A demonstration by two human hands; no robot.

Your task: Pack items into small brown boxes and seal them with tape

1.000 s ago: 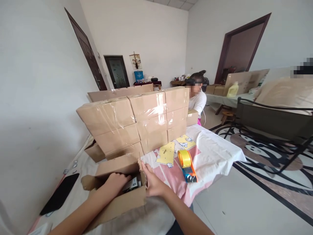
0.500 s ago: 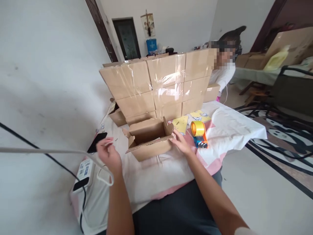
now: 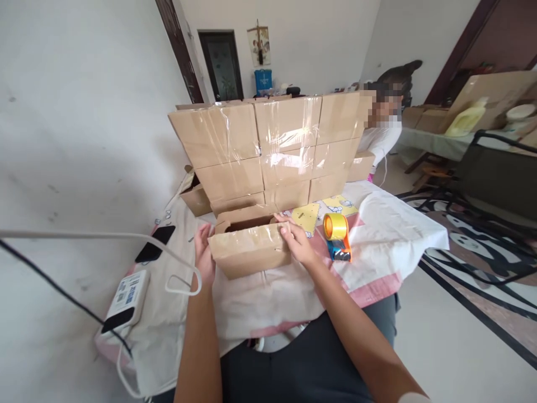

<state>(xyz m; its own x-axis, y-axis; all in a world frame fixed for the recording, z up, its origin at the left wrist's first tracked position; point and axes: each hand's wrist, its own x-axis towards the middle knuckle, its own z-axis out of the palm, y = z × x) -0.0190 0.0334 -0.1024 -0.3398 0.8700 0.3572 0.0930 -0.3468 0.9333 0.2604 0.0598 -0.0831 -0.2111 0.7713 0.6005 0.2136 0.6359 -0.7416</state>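
A small cardboard box (image 3: 251,254) stands on the cloth-covered table in front of me, its front flap (image 3: 247,236) raised and its opening partly showing behind. My right hand (image 3: 297,243) grips the box at its right end, thumb on the front flap and fingers over the corner. At the left end, my left hand (image 3: 204,258) is pressed against the side, fingers pointing up along the corner; the box hides part of it. To the right lies a tape dispenser (image 3: 339,252) with a roll of yellow tape (image 3: 335,226).
Behind the box rises a stack of taped cardboard boxes (image 3: 289,151). An open box (image 3: 196,198) sits at its left. A black phone (image 3: 155,244), a power strip (image 3: 128,299) and a white cable (image 3: 184,263) lie left. A person (image 3: 381,134) is behind the stack at right.
My left hand has come right, from beside the phone to the box's left end. The box's front flap now stands up, covering more of the opening. My right hand stays at the right end.
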